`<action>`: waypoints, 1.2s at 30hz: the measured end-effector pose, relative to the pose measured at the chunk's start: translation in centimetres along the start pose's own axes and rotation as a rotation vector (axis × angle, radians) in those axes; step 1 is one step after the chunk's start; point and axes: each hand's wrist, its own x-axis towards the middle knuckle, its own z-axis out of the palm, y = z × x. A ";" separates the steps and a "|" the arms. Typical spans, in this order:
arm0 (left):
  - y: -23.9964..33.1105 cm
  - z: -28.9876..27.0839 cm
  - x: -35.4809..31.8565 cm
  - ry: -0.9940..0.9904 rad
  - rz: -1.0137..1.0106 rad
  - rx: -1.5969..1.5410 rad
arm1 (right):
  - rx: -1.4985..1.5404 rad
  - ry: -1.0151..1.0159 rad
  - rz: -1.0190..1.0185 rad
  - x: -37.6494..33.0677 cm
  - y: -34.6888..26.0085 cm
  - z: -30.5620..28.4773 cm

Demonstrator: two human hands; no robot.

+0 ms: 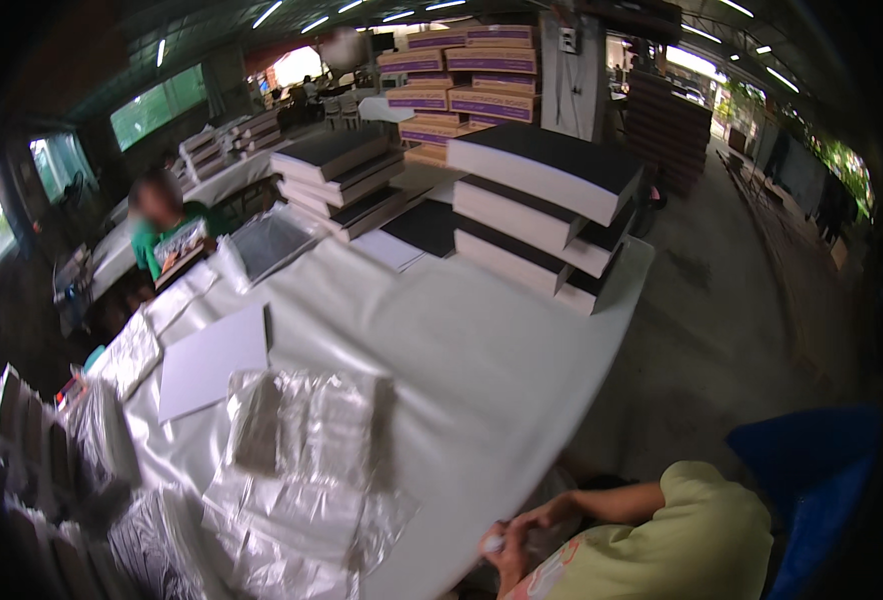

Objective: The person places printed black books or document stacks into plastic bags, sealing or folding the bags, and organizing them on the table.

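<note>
Plastic [312, 430], clear and crinkled, lies on the pale worktop [452, 350], just beside a grey board [212, 365]. By the worktop's edge the right hand [540, 515] and left hand [510, 564] sit close together — at a small whitish thing [494, 543] (blurred; whether they pinch it, I cannot tell). A black-topped stack [537, 205] stands farther along.

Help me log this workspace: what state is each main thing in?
Left hand: beside the right, grip unclear
Right hand: beside the left, grip unclear
Clear plastic bags: crinkled, overlapping
Grey board: lying flat
Table cover: wrinkled on the left, smoother on the right
Near black-and-white stack: layers staggered
Cartons: stacked, apparently closed
Ceiling lights: lit
</note>
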 end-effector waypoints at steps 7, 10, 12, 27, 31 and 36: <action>3.5 6.1 4.8 0.279 0.328 0.155 | -0.542 0.062 0.043 -3.0 -8.3 0.6; 6.5 5.7 6.8 0.657 0.753 0.371 | -0.563 0.228 -0.139 -6.5 -7.7 -1.1; 13.1 9.9 6.6 0.772 0.550 -0.526 | -0.584 0.295 -0.238 -8.3 -7.4 -2.2; 11.7 25.9 5.9 0.756 0.199 -0.461 | -0.537 -0.159 -0.205 -19.9 -10.9 -4.4; 10.1 24.4 1.3 0.840 0.266 -0.371 | -0.455 -0.089 -0.120 -16.0 -3.8 -12.4; 5.5 22.5 -3.3 0.909 0.353 0.107 | -1.018 0.428 -0.269 -14.4 -2.0 -14.5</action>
